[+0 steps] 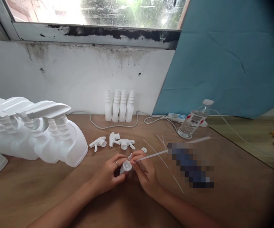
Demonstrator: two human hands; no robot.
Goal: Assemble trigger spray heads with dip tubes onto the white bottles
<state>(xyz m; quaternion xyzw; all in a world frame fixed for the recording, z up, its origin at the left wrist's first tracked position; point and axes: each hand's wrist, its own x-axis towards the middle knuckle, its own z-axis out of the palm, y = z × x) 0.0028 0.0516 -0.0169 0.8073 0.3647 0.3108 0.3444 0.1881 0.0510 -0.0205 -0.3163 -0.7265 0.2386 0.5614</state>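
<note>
Near the front middle of the table, my left hand [107, 174] is closed around a white trigger sprayer head [127, 166], its round collar facing up toward me. Close beside it, my right hand [146, 175] pinches a thin white plastic tube [154, 155] between thumb and fingers. The tube slants away to the right, over a pixelated patch. Its near end lies by my right fingertips, close to the sprayer head; whether the two touch I cannot tell. Just beyond my hands lie several loose trigger sprayer heads [127, 143] and a small white round piece [144, 150].
Large white spray bottles [70, 142] stand in a row at the left. Several small white bottles [119, 107] are against the wall. A clear water bottle [194, 120] leans by a power strip [178, 117] and its grey cable [108, 127]. Thin tubes [162, 158] lie right of centre.
</note>
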